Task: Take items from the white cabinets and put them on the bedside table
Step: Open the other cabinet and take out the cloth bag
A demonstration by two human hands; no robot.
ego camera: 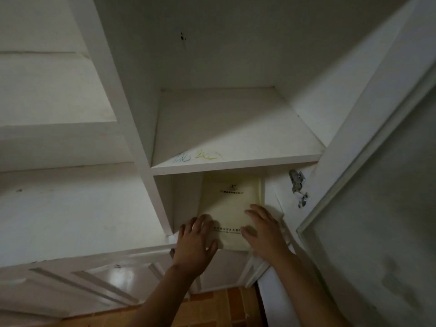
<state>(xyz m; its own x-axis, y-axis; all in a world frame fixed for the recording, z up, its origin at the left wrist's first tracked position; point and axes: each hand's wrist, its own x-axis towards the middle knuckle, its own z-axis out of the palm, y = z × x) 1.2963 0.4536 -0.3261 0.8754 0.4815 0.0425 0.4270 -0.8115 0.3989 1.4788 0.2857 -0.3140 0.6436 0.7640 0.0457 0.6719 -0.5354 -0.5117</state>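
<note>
We look down into a white cabinet [141,128] with its door [368,161] open at the right of the frame. A pale yellow bag [230,206] lies in the lower space, under a shelf [233,128]. Our left hand [194,244] and right hand [265,234] rest flat on the bag's near edge, fingers spread wide.

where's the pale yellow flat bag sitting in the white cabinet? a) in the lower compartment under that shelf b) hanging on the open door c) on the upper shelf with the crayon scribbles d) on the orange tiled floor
a: the pale yellow flat bag lies in the compartment below the scribbled white shelf, with the left hand and right hand resting on its near end.
</note>
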